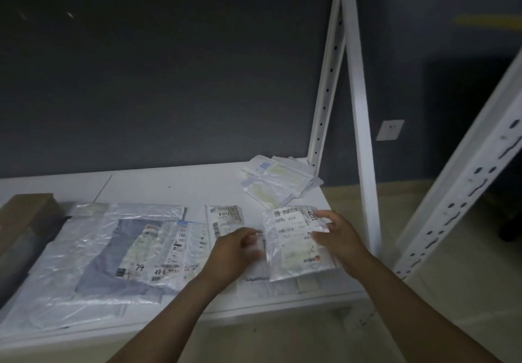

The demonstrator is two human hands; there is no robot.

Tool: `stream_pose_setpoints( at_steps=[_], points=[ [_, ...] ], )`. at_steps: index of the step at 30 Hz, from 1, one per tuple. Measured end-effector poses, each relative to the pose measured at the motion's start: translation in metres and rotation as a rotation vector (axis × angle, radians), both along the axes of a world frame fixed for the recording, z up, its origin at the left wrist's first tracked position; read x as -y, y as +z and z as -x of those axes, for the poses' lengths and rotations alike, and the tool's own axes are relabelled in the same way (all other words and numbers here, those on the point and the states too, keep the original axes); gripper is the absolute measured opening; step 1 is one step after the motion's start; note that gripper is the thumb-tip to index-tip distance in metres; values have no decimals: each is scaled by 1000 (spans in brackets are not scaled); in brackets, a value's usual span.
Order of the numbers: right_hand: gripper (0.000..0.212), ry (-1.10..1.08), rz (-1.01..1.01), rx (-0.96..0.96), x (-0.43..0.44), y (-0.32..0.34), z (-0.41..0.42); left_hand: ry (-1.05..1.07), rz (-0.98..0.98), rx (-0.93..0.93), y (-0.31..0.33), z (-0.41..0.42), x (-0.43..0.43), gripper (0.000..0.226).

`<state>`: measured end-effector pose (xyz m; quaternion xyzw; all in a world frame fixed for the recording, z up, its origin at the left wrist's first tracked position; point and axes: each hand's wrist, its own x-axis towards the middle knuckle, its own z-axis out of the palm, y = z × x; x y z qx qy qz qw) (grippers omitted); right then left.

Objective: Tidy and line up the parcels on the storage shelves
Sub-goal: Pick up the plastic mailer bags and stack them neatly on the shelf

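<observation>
A small clear-plastic parcel with a white label (293,241) is held between both hands near the shelf's front right corner. My left hand (237,249) pinches its left edge. My right hand (336,232) grips its right edge, thumb on top. Under it lies another flat parcel (282,285). A small labelled parcel (224,218) lies just left of the held one. A large clear bag with grey cloth and labels (113,252) covers the left of the white shelf (169,190).
A loose pile of several small white parcels (278,183) sits at the shelf's back right corner. A brown cardboard box (25,215) stands at the far left. White perforated uprights (364,136) rise on the right, with a dark wall behind.
</observation>
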<state>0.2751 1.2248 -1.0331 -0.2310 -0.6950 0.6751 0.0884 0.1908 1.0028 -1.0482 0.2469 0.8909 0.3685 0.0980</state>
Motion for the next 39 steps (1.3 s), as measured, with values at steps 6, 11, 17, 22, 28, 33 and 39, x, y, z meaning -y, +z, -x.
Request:
stream_pose_setpoints(
  at_steps=[6,11,17,22,28,33,39],
  points=[
    [34,18,-222,136,0,-46,-1,-193,443,-365,-52,7,8,67],
    [27,-121,172,-25,6,-47,13,-52,44,-128,-15,1,-7,32],
    [47,23,-578,113,12,-24,12,20,-176,-36,-4,14,-5,35],
    [68,248,-945,-6,8,1,12,-182,-66,-179,-3,23,-10,36],
    [7,-2,-533,77,-2,-13,17,-16,-47,-93,-11,21,-17,67],
    [4,-315,151,208,-2,-45,16,-106,452,-277,-41,32,1,75],
    [46,34,-470,500,19,-47,11,-118,550,-346,-49,41,11,51]
  ],
)
